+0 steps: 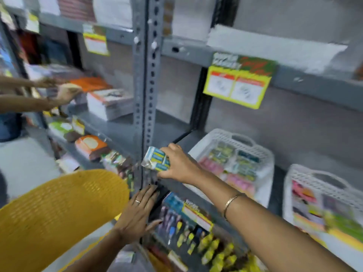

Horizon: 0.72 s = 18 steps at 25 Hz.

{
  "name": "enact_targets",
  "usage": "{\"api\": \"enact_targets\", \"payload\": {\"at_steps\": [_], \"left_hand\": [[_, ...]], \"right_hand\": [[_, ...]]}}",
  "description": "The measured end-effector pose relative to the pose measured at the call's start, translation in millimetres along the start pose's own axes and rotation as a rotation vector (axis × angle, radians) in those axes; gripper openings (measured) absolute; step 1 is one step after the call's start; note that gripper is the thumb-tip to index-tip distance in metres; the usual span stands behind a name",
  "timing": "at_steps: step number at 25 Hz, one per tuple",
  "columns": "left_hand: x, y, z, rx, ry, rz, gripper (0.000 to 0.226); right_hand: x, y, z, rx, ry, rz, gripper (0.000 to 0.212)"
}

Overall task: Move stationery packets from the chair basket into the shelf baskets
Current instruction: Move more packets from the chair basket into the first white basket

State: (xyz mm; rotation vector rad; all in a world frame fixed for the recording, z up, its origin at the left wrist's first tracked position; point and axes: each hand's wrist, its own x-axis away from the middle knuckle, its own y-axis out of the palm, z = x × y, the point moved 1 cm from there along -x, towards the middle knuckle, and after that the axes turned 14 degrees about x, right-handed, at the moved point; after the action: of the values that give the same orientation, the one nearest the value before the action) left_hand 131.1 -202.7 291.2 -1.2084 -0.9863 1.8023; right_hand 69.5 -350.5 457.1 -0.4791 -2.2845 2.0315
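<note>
My right hand (176, 163) grips a clear packet of blue and white stationery (156, 159) in front of the grey shelf post, just left of a white shelf basket (222, 134) that holds several coloured packets. A second white basket (294, 173) with more packets stands further right on the same shelf. My left hand (137, 213), with a ring, lies flat with fingers apart against the shelf edge, holding nothing. The yellow woven chair back (59, 213) fills the lower left. The chair basket is not in sight.
A grey slotted steel post (146, 75) divides two shelf bays. Stacked books (108, 103) and packets lie on the left shelves, where another person's hands (64, 91) reach in. Yellow price cards (237, 85) hang from the upper shelf. Hanging pen packs (188, 228) fill the lower shelf.
</note>
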Motion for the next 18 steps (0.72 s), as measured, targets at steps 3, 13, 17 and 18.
{"api": "enact_targets", "payload": {"at_steps": [3,13,17,18], "left_hand": [[-54,-3,21,0.017,0.086,0.043,0.077],[-113,19,-17,0.019,0.07,-0.181,0.089],[-114,25,-19,0.056,0.133,-0.133,0.088],[-114,25,-19,0.057,0.141,-0.118,0.087]], "right_hand": [[16,-35,47,0.046,0.141,0.011,0.047],[82,-47,207,0.161,0.616,-0.177,0.048],[83,-31,233,0.198,0.67,-0.298,0.043],[82,-26,237,0.21,0.67,-0.33,0.039]]}}
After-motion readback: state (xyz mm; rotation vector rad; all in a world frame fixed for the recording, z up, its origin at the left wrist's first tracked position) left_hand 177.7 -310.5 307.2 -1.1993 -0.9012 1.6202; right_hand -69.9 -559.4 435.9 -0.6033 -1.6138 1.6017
